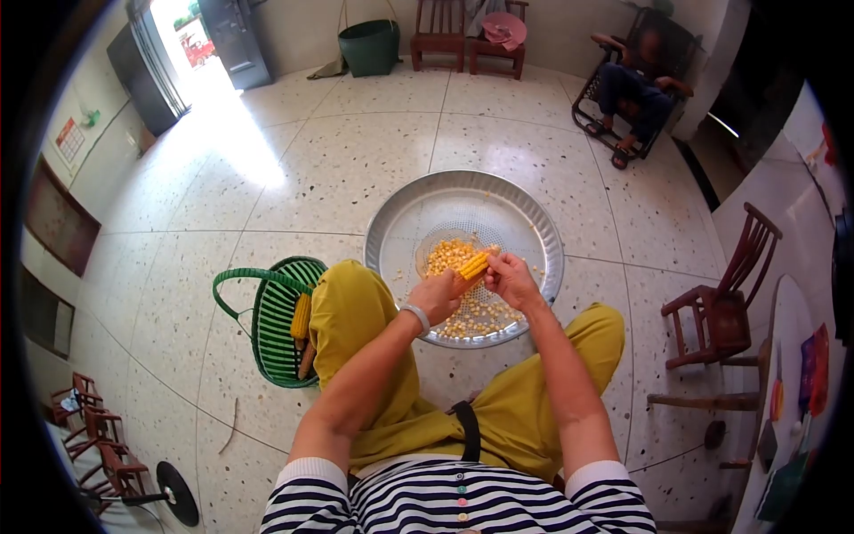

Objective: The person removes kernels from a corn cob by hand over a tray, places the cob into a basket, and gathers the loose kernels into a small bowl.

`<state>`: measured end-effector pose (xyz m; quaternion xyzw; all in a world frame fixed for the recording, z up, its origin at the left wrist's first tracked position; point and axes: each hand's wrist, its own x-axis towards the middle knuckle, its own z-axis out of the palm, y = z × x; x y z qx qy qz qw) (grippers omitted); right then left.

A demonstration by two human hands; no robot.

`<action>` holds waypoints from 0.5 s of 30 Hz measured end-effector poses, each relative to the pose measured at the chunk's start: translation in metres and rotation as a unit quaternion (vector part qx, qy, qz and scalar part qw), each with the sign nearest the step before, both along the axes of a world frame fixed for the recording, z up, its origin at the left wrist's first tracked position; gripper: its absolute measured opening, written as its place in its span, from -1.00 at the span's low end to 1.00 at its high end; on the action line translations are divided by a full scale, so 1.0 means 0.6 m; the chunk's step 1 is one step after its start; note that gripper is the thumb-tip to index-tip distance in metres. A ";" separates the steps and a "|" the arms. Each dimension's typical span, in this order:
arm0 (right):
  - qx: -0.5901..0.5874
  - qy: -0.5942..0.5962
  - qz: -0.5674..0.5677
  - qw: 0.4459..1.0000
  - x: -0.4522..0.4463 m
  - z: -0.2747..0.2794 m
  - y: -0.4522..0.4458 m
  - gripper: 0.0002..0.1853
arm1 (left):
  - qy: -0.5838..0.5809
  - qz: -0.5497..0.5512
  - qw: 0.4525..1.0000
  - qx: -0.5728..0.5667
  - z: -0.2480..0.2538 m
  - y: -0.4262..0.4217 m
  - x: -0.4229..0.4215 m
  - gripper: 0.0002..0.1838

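Observation:
Over a round metal tray (391, 209), my left hand (434, 296) is closed around the lower end of a yellow ear of corn (472, 267). At the cob's upper end, my right hand (513, 279) has its fingers bent and pressed against it. Loose corn kernels (452, 255) lie beneath both hands, some in what looks like a shallow clear dish and others scattered across the perforated tray bottom. Beside my left knee stands a green striped basket (267, 329) with a tall handle. Inside it are a yellow ear of corn (301, 316) and a brownish cob (308, 360), partly hidden by my leg.
A wooden chair (721, 320) and a cluttered table (783, 329) stand at the right. Another person (636, 84) sits in a reclining chair at the back right. A dark green bucket (369, 46) is by the far wall, near an open door (233, 44).

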<state>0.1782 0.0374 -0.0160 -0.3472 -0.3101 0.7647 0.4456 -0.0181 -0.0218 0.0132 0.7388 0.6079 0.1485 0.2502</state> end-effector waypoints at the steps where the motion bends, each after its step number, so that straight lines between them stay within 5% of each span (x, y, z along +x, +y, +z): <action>1: -0.001 0.013 0.002 1.000 0.001 0.000 0.000 -0.83 | 0.001 -0.003 1.000 0.001 0.001 0.000 -0.001 -0.65; 10: 0.009 0.096 -0.019 0.995 -0.011 0.014 -0.003 -0.87 | -0.103 0.016 0.994 0.011 0.007 0.001 0.000 -0.65; 15: -0.001 0.058 -0.077 0.995 -0.022 0.000 -0.001 -0.87 | -0.053 0.033 0.998 -0.001 0.009 0.002 0.010 -0.65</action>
